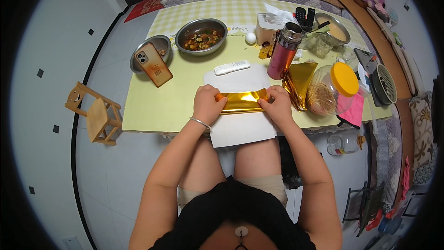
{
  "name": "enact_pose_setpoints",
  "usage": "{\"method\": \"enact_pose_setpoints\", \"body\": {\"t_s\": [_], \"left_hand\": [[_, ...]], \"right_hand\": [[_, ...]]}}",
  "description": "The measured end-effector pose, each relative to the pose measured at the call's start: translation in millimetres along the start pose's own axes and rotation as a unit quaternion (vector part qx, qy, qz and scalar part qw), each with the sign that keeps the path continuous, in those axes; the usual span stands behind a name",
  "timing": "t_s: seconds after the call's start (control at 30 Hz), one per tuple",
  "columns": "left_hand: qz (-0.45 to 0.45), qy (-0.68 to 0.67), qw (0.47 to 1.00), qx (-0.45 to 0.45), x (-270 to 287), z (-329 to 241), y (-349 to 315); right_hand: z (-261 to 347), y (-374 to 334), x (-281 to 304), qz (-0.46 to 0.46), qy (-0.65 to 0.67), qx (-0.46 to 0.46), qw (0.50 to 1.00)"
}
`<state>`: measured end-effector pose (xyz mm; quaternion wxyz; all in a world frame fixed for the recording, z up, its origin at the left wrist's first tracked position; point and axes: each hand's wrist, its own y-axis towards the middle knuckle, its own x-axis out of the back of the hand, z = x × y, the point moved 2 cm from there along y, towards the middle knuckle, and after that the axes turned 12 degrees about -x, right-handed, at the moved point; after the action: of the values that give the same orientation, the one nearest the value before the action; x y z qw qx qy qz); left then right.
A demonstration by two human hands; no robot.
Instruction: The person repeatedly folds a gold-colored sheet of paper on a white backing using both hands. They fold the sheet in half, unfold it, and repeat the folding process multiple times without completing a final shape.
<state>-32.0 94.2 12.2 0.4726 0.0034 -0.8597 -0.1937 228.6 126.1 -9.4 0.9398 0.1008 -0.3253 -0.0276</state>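
Note:
A folded strip of shiny gold foil paper is stretched between my hands at the table's near edge. My left hand pinches its left end, thumb on top. At the right end my right hand grips it the same way, with the thumb pressed on the foil. Beneath lies a white sheet, its near edge reaching over the table's edge above my lap. A white, flat, elongated object rests on the sheet's far part. More gold foil sheets stand folded to the right of my right hand.
On the right are a pink flask, a yellow-lidded jar and a pink cloth. A phone leans on a metal bowl at left. Behind sits a bowl of food. A small wooden chair stands on the floor.

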Motion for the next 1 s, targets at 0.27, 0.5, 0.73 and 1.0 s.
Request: {"method": "enact_pose_setpoints", "body": {"t_s": [0.27,0.5,0.73,1.0], "left_hand": [[-0.018,0.067,0.951,-0.300,-11.0,-25.3,-7.1],[0.150,0.080,0.955,-0.244,-20.5,-45.8,-26.1],[0.175,0.111,0.947,-0.244,-17.3,-49.0,-27.4],[0.175,0.110,0.947,-0.246,-18.4,-50.4,-26.2]], "right_hand": [[-0.7,-0.5,-4.8,-0.019,-0.028,0.007,0.999],[-7.6,-1.9,-4.3,-0.048,0.000,0.003,0.999],[-7.3,-4.5,-4.3,-0.046,0.000,0.021,0.999],[-6.2,-4.9,-3.8,-0.054,-0.017,0.025,0.998]]}}
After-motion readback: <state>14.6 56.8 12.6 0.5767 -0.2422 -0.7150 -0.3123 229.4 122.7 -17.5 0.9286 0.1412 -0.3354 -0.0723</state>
